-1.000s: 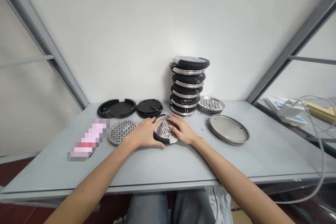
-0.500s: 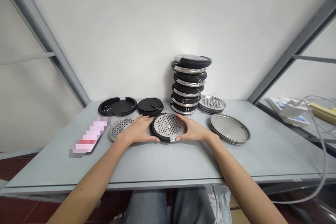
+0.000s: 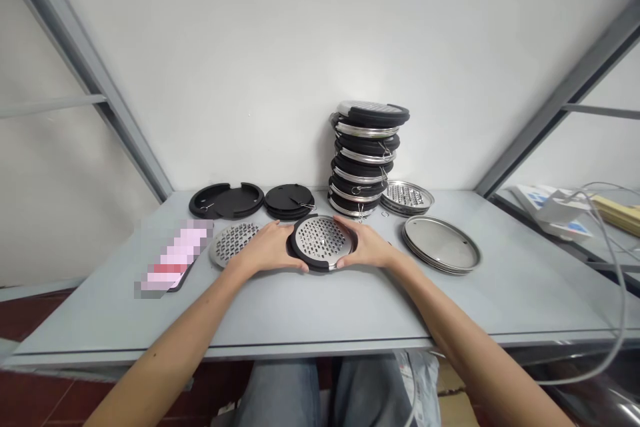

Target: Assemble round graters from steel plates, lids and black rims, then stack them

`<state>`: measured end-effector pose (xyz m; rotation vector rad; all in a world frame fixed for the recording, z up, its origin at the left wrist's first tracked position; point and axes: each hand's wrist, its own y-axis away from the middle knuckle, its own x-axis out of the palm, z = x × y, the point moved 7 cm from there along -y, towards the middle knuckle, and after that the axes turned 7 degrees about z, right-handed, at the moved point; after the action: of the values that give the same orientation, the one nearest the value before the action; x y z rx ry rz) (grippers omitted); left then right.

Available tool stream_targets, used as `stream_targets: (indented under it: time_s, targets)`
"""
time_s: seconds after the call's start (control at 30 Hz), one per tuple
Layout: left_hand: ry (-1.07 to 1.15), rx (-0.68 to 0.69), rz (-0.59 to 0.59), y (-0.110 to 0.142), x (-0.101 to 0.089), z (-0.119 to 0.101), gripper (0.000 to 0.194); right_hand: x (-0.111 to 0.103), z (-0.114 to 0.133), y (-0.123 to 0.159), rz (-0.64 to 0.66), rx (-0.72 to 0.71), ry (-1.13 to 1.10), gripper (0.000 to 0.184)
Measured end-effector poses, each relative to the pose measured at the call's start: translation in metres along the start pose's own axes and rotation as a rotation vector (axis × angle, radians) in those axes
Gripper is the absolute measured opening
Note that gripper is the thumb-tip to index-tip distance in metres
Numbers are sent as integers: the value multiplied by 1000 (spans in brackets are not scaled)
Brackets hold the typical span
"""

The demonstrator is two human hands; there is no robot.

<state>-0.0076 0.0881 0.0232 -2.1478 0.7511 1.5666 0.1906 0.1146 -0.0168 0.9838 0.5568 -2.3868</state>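
A round metal grater plate with a black rim [image 3: 324, 240] lies flat on the table between my hands. My left hand [image 3: 270, 248] curves round its left side, with the thumb along the near edge. On the opposite side, my right hand [image 3: 369, 244] grips the metal edge, thumb in front and fingers behind. Partly covered by my left hand is a loose perforated grater disc [image 3: 231, 243]. To the right of my right hand sits a stack of plain metal discs [image 3: 443, 243].
Behind the hands rises a tall stack of black-rimmed graters [image 3: 365, 163], beside more grater discs [image 3: 407, 197]. Black round holders [image 3: 235, 202] and black discs [image 3: 287, 199] lie at the back left. A phone [image 3: 177, 257] is on the left; white cables [image 3: 620, 293] hang at the right.
The whole view has shifted slightly. Both hands stay around the black-rimmed grater, which keeps nearly the same place on the table.
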Motion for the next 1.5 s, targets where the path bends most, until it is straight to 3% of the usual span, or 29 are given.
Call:
stream_targets:
  time_s: [0.27,0.53,0.8,1.03,1.23,1.37,1.5]
  targets:
    - [29,73,13,3,-2,2,84,6,-3,0,58,-18,-42,116]
    - [30,45,-12,8,3,5,92,0,-1,5,71,36,-43,116]
    - [58,21,-22,8,2,6,108,4,-3,5,54,16,-133,113]
    - [26,57,-1,11,5,4,102,8,-4,5,18,12,-242,113]
    - [-2,63,-33,11,10,-2,108,6,-1,4,-23,29,-293,112]
    - [-4,64,-65,12,7,-3,99,3,5,4,-14,40,-335,102]
    - [-9,0,-81,13,4,2,75,-2,6,4,-11,35,-375,80]
